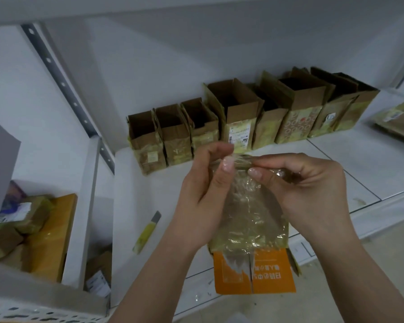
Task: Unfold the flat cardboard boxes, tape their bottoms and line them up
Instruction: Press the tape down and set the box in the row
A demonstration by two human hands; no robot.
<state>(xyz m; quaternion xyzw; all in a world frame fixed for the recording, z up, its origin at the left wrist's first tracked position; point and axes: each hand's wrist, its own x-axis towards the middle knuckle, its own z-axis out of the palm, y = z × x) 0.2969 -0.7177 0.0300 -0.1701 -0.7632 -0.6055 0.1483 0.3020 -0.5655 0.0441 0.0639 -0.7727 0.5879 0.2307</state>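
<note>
I hold a flat cardboard box (pixel 254 229) above the white shelf (pixel 149 197); it is wrapped in crinkled clear tape, with orange printed flaps at its near end. My left hand (pixel 203 194) pinches its far top edge between thumb and fingers. My right hand (pixel 308 185) pinches the same edge from the right, with a wad of tape under its curled fingers. Behind them a row of several opened boxes (pixel 243 117) stands upright along the back wall, open tops up.
A yellow utility knife (pixel 147 231) lies on the shelf left of my left arm. A flat taped package (pixel 397 120) lies at the far right. Left of the shelf post (pixel 89 199), a lower bin holds taped parcels (pixel 26 227) and a cardboard sheet.
</note>
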